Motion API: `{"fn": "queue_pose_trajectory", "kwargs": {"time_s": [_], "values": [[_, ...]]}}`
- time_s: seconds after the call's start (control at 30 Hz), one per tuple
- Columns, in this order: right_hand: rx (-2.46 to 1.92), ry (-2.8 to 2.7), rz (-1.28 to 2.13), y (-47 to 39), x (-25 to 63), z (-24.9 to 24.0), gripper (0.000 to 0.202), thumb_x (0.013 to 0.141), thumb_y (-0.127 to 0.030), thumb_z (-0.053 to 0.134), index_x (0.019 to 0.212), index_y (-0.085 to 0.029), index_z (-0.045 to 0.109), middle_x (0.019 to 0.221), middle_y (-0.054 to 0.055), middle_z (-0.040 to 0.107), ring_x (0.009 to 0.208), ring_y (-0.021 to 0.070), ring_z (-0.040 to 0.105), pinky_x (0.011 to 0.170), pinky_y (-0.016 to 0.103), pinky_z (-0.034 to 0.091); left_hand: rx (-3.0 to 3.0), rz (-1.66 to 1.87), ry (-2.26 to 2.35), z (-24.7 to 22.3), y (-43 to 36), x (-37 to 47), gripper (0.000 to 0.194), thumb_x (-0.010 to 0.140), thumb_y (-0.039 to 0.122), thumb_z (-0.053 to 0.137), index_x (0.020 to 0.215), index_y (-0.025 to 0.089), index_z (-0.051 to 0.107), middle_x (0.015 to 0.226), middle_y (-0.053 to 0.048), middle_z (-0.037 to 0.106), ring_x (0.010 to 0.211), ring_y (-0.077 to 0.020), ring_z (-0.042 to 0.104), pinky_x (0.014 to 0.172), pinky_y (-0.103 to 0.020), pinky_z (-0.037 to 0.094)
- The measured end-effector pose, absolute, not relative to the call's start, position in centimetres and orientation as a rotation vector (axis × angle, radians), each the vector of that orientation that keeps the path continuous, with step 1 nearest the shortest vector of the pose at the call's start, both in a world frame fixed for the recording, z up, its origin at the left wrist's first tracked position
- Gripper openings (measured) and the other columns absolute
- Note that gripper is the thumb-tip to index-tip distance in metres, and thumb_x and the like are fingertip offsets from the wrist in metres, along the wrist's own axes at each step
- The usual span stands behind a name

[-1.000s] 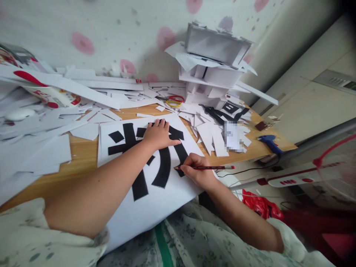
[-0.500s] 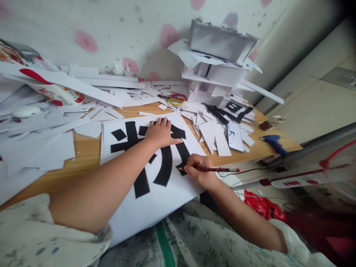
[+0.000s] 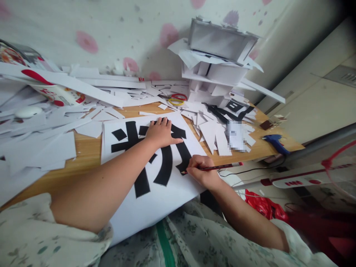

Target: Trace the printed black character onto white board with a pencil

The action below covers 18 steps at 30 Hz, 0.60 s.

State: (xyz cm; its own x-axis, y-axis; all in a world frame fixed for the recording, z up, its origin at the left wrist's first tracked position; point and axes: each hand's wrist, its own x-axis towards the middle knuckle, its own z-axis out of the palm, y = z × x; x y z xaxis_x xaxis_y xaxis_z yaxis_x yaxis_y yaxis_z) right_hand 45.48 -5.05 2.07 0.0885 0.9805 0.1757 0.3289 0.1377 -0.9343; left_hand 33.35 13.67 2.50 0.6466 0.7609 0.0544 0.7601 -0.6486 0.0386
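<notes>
A large white sheet (image 3: pixel 125 222) lies on the table and hangs past its front edge towards my lap. On it is a big black character cut-out (image 3: pixel 164 167), made of thick strokes. My left hand (image 3: pixel 160 132) lies flat over the upper part of the character, fingers spread, pressing on it and covering some strokes. My right hand (image 3: pixel 202 171) is closed around a dark red pencil (image 3: pixel 222 167). The pencil's tip meets the lower end of the right-hand black stroke, and its back end points right.
White board scraps (image 3: pixel 41 148) cover the left and back of the wooden table (image 3: pixel 86 174). Scissors (image 3: pixel 178 99) lie behind the sheet. To the right are a black-handled tool (image 3: pixel 218 113), a blue glue gun (image 3: pixel 276 142) and a white board model (image 3: pixel 214 70).
My right hand has shifted slightly right, and the pencil's tip has moved right and down along the stroke's end. The pencil's back end has tilted up. My left hand stays in place.
</notes>
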Motion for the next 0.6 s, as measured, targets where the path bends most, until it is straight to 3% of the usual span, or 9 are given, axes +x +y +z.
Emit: {"fn": "queue_pose_trajectory", "kwargs": {"time_s": [0.33,0.6], "values": [[-1.368,-1.417,0.866,-5.12,45.54,2.72,0.018,0.063,-0.02,0.055,0.049,-0.021,0.044,0.054,-0.001,0.056,0.051,0.0134,0.052,0.049,0.025,0.041,2.839,0.095,1.313,2.42,13.7,33.34,0.106,0.07,0.088,0.034,0.146,0.016,0.032,0.154,-0.015,0.032,0.142,-0.037,0.022,0.11,-0.05,0.024],[-1.347,-1.353,0.91,-5.1,45.98,2.2,0.019,0.065,-0.018,0.058,0.05,-0.02,0.048,0.054,-0.001,0.055,0.055,0.0152,0.055,0.052,0.026,0.042,2.845,0.093,1.307,2.38,13.7,33.38,0.108,0.07,0.088,0.034,0.146,0.011,0.032,0.154,-0.017,0.031,0.141,-0.0374,0.022,0.11,-0.05,0.024]]}}
